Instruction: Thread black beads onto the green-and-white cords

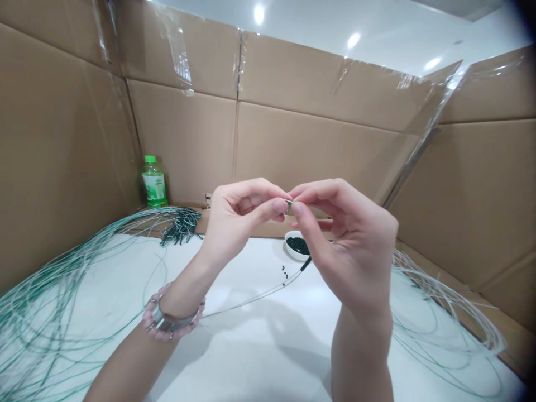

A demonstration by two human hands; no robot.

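My left hand (pixel 247 215) and my right hand (pixel 335 223) meet fingertip to fingertip above the table. Both pinch a tiny piece (pixel 289 204) between thumb and forefinger; it looks like a wire end, too small to make out fully. Thin pale wires (pixel 259 297) run from near my left wrist toward my right palm, with a black beaded stretch (pixel 306 264) beside that hand. Behind my right thumb sits a white bowl (pixel 288 249) of small black beads (pixel 297 245), partly hidden. Several loose beads (pixel 284 274) lie in front of the bowl.
Many green and white wires (pixel 62 279) with dark beaded ends (pixel 182 224) spread over the left side of the white table (pixel 251 357). More wires (pixel 456 301) curl at the right. A green bottle (pixel 154 184) stands back left. Cardboard walls (pixel 310 134) enclose the table.
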